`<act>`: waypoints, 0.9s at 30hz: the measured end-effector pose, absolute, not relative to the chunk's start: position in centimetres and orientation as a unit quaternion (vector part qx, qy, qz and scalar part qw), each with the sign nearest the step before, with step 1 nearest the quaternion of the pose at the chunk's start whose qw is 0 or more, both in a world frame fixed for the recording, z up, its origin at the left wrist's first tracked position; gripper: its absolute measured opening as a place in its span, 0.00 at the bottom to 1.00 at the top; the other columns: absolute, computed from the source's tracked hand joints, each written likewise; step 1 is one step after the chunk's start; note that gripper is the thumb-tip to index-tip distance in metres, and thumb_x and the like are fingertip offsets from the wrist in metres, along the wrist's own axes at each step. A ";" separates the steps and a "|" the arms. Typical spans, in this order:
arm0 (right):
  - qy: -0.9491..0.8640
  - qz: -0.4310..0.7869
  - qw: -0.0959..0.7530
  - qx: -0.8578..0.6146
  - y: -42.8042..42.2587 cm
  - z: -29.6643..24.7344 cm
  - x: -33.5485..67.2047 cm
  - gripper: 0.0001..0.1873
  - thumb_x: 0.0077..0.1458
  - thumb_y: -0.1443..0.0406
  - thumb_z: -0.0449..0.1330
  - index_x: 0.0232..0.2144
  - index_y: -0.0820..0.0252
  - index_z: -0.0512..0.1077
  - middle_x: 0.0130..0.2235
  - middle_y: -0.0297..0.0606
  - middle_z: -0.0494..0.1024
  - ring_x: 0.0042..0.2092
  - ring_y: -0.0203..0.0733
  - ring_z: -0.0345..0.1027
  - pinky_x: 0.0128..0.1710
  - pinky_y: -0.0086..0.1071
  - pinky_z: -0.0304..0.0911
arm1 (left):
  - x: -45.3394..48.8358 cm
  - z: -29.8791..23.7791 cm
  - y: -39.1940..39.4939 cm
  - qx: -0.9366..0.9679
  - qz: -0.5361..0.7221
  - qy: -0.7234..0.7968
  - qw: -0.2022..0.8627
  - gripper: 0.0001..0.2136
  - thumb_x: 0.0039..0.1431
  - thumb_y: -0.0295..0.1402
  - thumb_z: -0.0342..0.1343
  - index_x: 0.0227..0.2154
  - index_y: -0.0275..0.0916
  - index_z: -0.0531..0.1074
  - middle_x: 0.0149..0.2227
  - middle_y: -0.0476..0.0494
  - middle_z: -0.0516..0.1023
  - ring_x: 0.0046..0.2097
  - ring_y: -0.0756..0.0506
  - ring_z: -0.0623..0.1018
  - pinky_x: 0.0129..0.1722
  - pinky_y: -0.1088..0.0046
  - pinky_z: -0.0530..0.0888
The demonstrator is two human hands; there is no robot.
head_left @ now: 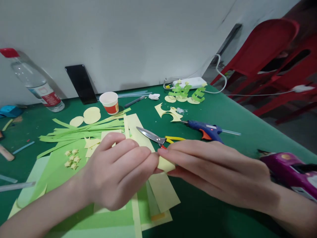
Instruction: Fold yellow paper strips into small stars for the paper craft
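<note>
Between my two hands is a small piece of pale yellow paper (pixel 165 164), curled or folded. My left hand (pixel 121 172) is closed, its fingertips at the paper's left end and partly hidden. My right hand (pixel 213 172) pinches the paper's right side between thumb and fingers. Just beyond lie scissors (pixel 151 135) with yellow and red handles, blades half visible. Below my hands are green paper sheets (pixel 74 195) and pale yellow strips (pixel 164 191). Several small folded paper stars (pixel 72 159) rest on the green sheet, left of my left hand.
Green strips (pixel 84 130), yellow paper circles (pixel 92 115) and a paper cup (pixel 109 102) lie behind. A blue glue gun (pixel 205 129) and purple glue gun (pixel 289 168) are at right. A bottle (pixel 39 82), phone (pixel 81 84), power strip (pixel 190 82) and paper plants (pixel 183 91) line the wall.
</note>
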State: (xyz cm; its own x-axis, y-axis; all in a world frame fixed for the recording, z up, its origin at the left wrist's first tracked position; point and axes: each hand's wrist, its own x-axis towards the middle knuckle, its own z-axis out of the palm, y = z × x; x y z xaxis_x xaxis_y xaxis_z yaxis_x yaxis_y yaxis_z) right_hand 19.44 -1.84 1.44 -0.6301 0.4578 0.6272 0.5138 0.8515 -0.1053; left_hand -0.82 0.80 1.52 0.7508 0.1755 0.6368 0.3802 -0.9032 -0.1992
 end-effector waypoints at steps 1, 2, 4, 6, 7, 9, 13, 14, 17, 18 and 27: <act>-0.904 -0.037 0.329 -0.271 -1.9 1.3 19.6 0.11 0.61 0.72 0.47 0.43 0.63 0.67 0.35 0.32 0.76 0.34 0.27 0.69 0.32 0.14 0.67 | -0.8 1.6 0.7 -0.921 -0.317 -0.153 0.167 0.06 0.61 0.26 0.47 0.32 0.34 0.68 0.25 0.49 0.75 0.27 0.50 0.69 0.31 0.69 0.62; -0.905 -0.033 0.321 -0.276 -1.9 1.1 19.7 0.12 0.61 0.72 0.47 0.44 0.62 0.66 0.35 0.32 0.75 0.33 0.27 0.68 0.30 0.15 0.67 | -0.8 1.6 0.7 -0.920 -0.316 -0.155 0.174 0.06 0.61 0.26 0.47 0.32 0.33 0.68 0.26 0.48 0.75 0.27 0.50 0.70 0.31 0.69 0.62; -0.908 -0.019 0.303 -0.288 -2.0 0.8 19.9 0.13 0.62 0.72 0.46 0.47 0.62 0.64 0.34 0.32 0.74 0.31 0.28 0.67 0.29 0.17 0.65 | -0.9 1.5 0.6 -0.918 -0.317 -0.154 0.182 0.05 0.60 0.26 0.48 0.33 0.33 0.68 0.26 0.48 0.76 0.27 0.49 0.70 0.30 0.69 0.63; -0.911 0.005 0.287 -0.296 -2.1 0.6 19.9 0.14 0.62 0.72 0.44 0.48 0.61 0.63 0.34 0.33 0.74 0.32 0.28 0.67 0.30 0.18 0.64 | -0.9 1.4 0.7 -0.919 -0.316 -0.151 0.183 0.04 0.60 0.26 0.49 0.33 0.32 0.68 0.26 0.48 0.76 0.27 0.49 0.69 0.30 0.69 0.63; -0.913 0.020 0.279 -0.296 -2.1 0.6 19.9 0.14 0.63 0.72 0.43 0.48 0.61 0.62 0.35 0.33 0.74 0.33 0.28 0.67 0.31 0.18 0.64 | -1.0 1.4 0.7 -0.920 -0.314 -0.151 0.181 0.04 0.60 0.25 0.48 0.33 0.32 0.68 0.25 0.48 0.75 0.26 0.49 0.69 0.30 0.69 0.63; -0.916 0.051 0.274 -0.289 -2.1 0.6 19.8 0.12 0.63 0.71 0.43 0.46 0.62 0.62 0.36 0.33 0.73 0.34 0.29 0.67 0.32 0.19 0.64 | -0.9 1.3 0.7 -0.924 -0.310 -0.147 0.170 0.05 0.60 0.25 0.48 0.33 0.33 0.68 0.23 0.49 0.74 0.26 0.49 0.69 0.30 0.69 0.64; -0.911 0.114 0.280 -0.282 -1.9 1.0 19.7 0.10 0.64 0.70 0.42 0.38 0.59 0.63 0.32 0.30 0.72 0.32 0.28 0.66 0.30 0.20 0.63 | -0.7 1.1 0.7 -0.934 -0.302 -0.144 0.127 0.08 0.60 0.22 0.45 0.30 0.33 0.68 0.20 0.51 0.71 0.24 0.51 0.69 0.29 0.70 0.63; -0.908 0.139 0.272 -0.288 -1.9 1.0 19.6 0.10 0.64 0.69 0.43 0.35 0.58 0.63 0.30 0.28 0.71 0.30 0.27 0.65 0.29 0.20 0.62 | -0.7 1.1 0.6 -0.934 -0.306 -0.142 0.117 0.08 0.60 0.22 0.45 0.28 0.34 0.67 0.19 0.52 0.71 0.24 0.51 0.68 0.29 0.71 0.63; -0.902 0.192 0.237 -0.305 -1.7 1.0 19.7 0.10 0.64 0.68 0.44 0.31 0.57 0.63 0.27 0.25 0.70 0.28 0.26 0.65 0.27 0.18 0.62 | -0.7 1.1 0.4 -0.934 -0.316 -0.130 0.106 0.10 0.59 0.21 0.46 0.24 0.34 0.66 0.18 0.53 0.70 0.23 0.53 0.67 0.29 0.71 0.63; -0.906 0.179 0.242 -0.298 -1.7 1.0 19.7 0.09 0.64 0.68 0.45 0.32 0.56 0.63 0.28 0.25 0.70 0.28 0.25 0.65 0.28 0.18 0.63 | -0.8 1.2 0.3 -0.933 -0.319 -0.125 0.109 0.09 0.59 0.20 0.47 0.24 0.34 0.66 0.18 0.53 0.70 0.22 0.53 0.67 0.29 0.71 0.63; -0.873 -0.120 0.365 -0.300 -2.0 0.8 19.0 0.07 0.61 0.67 0.51 0.37 0.61 0.68 0.31 0.31 0.78 0.31 0.26 0.70 0.30 0.16 0.67 | -1.2 1.7 -0.5 -0.933 -0.262 -0.201 0.143 0.08 0.58 0.23 0.48 0.26 0.36 0.69 0.19 0.51 0.72 0.23 0.51 0.65 0.30 0.69 0.63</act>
State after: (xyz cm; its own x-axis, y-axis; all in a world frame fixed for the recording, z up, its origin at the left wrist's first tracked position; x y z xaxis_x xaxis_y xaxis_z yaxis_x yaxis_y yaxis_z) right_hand 19.03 -2.02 0.83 -0.5531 0.4356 0.7102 0.6116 0.7912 -0.0089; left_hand -1.18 -0.54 1.69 0.7815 0.3000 0.5471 0.4498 -0.8786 -0.1607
